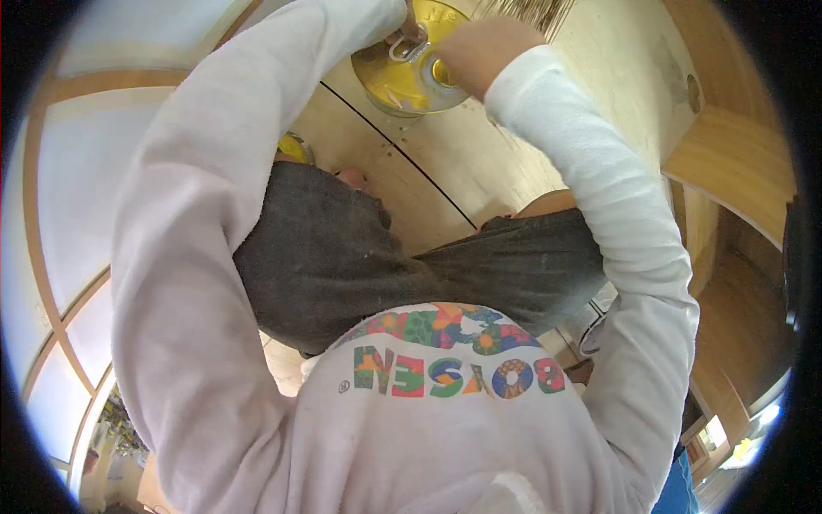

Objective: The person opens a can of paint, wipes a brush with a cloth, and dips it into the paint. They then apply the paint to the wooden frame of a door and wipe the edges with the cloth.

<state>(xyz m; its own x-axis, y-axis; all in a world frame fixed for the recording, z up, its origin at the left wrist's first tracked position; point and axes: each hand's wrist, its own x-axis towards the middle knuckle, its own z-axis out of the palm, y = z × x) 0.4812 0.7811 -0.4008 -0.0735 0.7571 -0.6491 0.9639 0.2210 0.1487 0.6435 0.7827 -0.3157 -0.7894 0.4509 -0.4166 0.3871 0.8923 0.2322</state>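
A round yellow metal can (405, 92) stands on the pale floor at the top of the head view. Its top carries a handle and a small round yellow cap (441, 72). My left hand (411, 32) is at the handle, with its fingers curled in and partly in shadow. Over the right side of the can top, close beside the cap, is my right hand (488, 53). It is smeared by motion and its fingers are hidden, so whether it grips anything does not show.
Light wooden boards (445, 154) with a dark seam lie under the can. Behind it is a bundle of thin brown sticks or bristles (535, 15). Wood-framed panels (94, 154) stand at left; wooden furniture (736, 163) stands at right. Something yellow (295, 147) sits beside my knee.
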